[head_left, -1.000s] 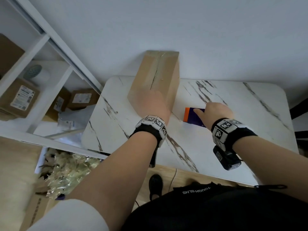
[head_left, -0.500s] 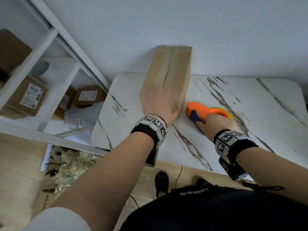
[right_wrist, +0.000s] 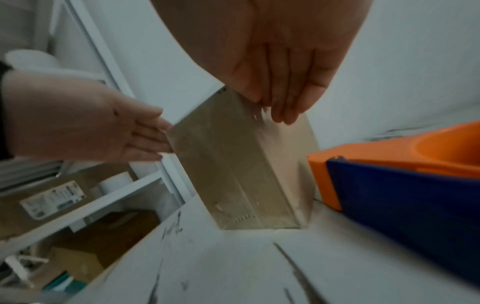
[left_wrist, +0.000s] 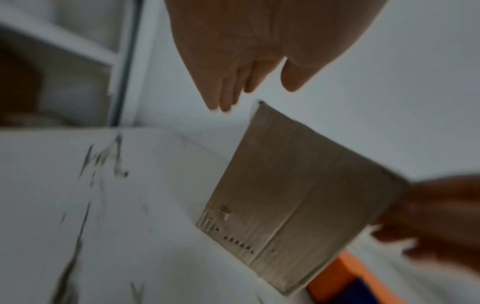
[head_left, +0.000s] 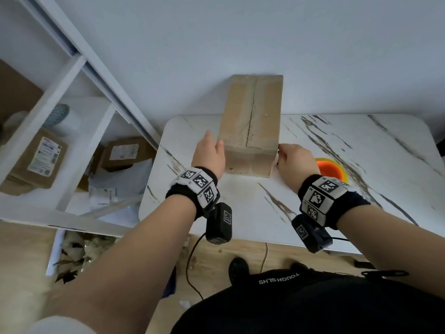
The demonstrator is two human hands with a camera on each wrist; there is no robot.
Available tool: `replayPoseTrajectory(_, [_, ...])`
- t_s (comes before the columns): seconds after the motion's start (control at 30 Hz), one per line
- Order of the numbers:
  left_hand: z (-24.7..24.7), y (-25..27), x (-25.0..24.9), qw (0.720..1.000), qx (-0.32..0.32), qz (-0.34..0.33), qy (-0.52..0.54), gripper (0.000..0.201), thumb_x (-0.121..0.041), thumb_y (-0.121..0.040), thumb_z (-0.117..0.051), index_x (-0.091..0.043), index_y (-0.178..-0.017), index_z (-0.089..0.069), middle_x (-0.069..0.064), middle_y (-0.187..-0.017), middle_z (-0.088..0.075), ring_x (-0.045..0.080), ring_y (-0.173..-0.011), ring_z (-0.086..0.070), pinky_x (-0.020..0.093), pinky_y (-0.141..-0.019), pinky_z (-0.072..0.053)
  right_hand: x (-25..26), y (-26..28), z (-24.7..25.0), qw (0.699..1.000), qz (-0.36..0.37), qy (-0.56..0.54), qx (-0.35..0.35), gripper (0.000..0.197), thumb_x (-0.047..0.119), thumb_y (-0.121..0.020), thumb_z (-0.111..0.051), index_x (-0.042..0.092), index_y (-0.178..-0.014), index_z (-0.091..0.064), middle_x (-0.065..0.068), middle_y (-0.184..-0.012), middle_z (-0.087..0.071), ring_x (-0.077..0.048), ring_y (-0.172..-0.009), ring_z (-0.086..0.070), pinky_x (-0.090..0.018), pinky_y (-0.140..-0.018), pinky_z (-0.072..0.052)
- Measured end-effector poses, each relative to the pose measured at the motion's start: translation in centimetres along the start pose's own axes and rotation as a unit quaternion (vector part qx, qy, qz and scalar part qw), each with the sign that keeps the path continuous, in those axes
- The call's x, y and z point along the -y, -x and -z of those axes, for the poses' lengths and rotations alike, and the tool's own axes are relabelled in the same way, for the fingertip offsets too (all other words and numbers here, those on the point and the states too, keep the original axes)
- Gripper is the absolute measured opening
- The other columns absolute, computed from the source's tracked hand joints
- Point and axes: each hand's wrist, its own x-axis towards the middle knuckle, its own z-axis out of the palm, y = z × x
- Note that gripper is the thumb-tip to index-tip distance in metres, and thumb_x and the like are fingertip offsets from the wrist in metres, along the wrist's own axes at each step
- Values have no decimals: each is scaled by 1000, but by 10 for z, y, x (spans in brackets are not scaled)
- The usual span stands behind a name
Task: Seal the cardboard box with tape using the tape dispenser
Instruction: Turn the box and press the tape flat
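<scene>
Now our right hand [head_left: 292, 162] has let go of the tape dispenser [right_wrist: 405, 174]; both hands, left hand [head_left: 209, 156] too, flank the cardboard box [head_left: 251, 121] with straight, close-set fingers [right_wrist: 285, 102], so taping waits.

marble table [head_left: 313, 213], white shelf [head_left: 48, 109], labelled parcels [head_left: 42, 157]

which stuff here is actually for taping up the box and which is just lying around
For the job:
- cardboard box on the table
- tape dispenser, orange and blue, right of the box
- left hand and right hand, one at each side of the box

Lying about:
- labelled parcels on the white shelf
- loose papers
</scene>
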Motion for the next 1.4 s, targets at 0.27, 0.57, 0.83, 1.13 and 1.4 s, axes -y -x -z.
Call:
replayPoseTrajectory(0.27, [7,-12,29,991,50,-53,114,40,1,-90,-36,-11,-114,-66,12,-109,-70,26,-103,-64,42,-96,-50,1,0,-2,999,-38,-28,17,31,8,-90,-42,7,-106,-68,-18,-104,-70,-37,-99,-59,-39,-85,-49])
replayPoseTrajectory(0.57, [24,-7,40,986,99,-104,89,35,-5,-84,-58,-19,-115,-67,3,-109,-72,15,-101,-67,20,-94,-45,5,14,2,997,-3,-61,48,27,18,-93,-53,11,-113,-69,-8,-108,-73,-26,-104,-62,-29,-87,-45])
replayPoseTrajectory(0.83, [23,-13,48,990,78,-116,35,32,-28,-80,-69,-24,-112,-68,0,-105,-73,14,-98,-66,29,-94,-49,9,16,4,998,-35,-27,35,28,27,-88,-61,12,-108,-72,-12,-100,-73,-27,-95,-64,-37,-87,-49])
replayPoseTrajectory(1.13, [28,-16,45,955,106,-267,-72,62,-43,-88,-56,-27,-143,-35,-2,-154,-28,12,-141,-26,25,-114,-18,18,19,13,992,-16,-122,-26,67,33,-83,-68,21,-143,-40,-3,-132,-58,-19,-113,-58,-37,-98,-47])
replayPoseTrajectory(1.4, [17,-24,47,945,45,-307,-103,41,-30,-89,-59,-24,-130,-56,0,-148,-40,17,-132,-43,29,-107,-34,12,16,10,999,34,-16,-30,47,22,-88,-63,17,-134,-54,-10,-116,-68,-26,-96,-62,-39,-92,-47])
